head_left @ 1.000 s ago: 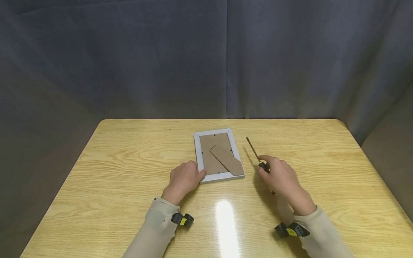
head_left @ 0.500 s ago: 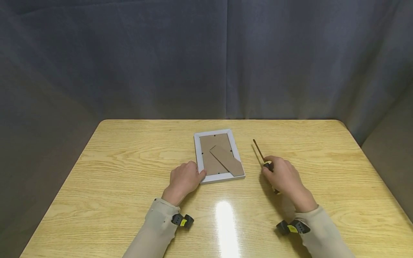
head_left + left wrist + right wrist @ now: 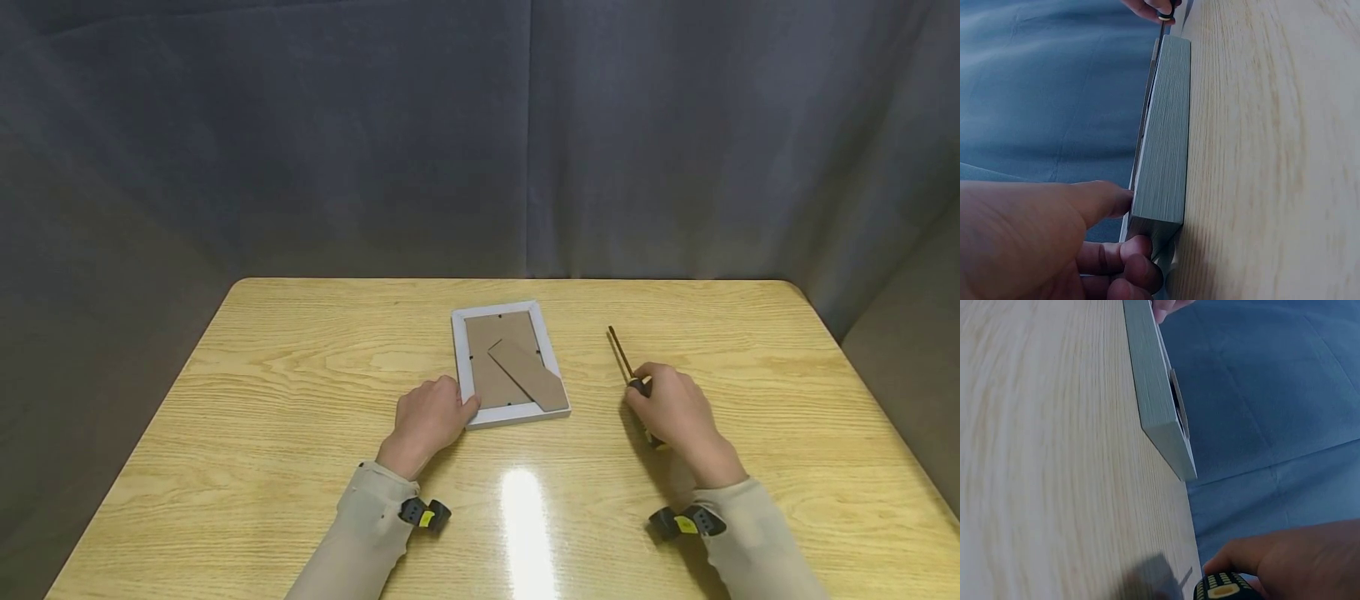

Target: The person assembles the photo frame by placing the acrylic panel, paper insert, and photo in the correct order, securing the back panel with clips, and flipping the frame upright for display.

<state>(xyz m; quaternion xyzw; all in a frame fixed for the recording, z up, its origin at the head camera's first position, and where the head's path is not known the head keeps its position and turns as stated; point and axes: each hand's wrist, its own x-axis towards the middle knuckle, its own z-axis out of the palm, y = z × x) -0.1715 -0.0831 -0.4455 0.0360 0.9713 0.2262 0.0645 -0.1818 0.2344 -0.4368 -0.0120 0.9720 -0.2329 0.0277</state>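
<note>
A picture frame (image 3: 514,412) lies face down on the table, its brown backing board (image 3: 487,379) and folded cardboard stand (image 3: 534,371) facing up. Small dark tabs sit along the inner edges of the backing. My left hand (image 3: 429,419) grips the frame's near left corner, thumb on top and fingers curled against the side, as the left wrist view shows. Off to the right of the frame, my right hand (image 3: 677,417) holds a screwdriver (image 3: 621,352) by its black and yellow handle (image 3: 1225,587). The shaft points away toward the back of the table.
The wooden table (image 3: 300,350) has rounded far corners. A dark grey curtain (image 3: 375,150) hangs behind it and along both sides. Light glares off the table (image 3: 527,533) between the forearms. Each sleeve cuff carries a small black wrist camera (image 3: 427,514).
My right hand has moved to the right with the screwdriver, farther from the picture frame. The left hand and the frame have stayed in place.
</note>
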